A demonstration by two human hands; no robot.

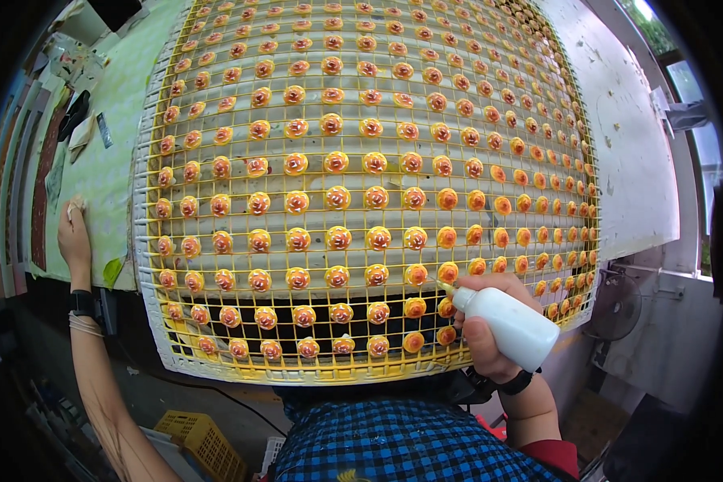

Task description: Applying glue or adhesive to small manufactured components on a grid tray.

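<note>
A large yellow wire rack [353, 371] carries rows of small orange-and-yellow rose-shaped pieces [337, 198]. Those toward the left and middle show white marks on their petals; many nearer the right look plain orange. My right hand [484, 333] is wrapped round a white squeeze bottle [514, 325], tilted with its thin nozzle [444, 286] down and to the left. The nozzle tip is close to a marked rose [416, 274] in the lower right part; whether it touches cannot be made out. Beyond the rack's left edge, my left hand [74, 241] is closed on a small crumpled whitish wad [75, 207].
Under my left hand is a light green covered table [108, 173], with dark and pale rags [74, 116] on it. A white board [631, 145] extends at the right. Below the rack are a yellow crate [202, 442] and, to the right, a fan [616, 305].
</note>
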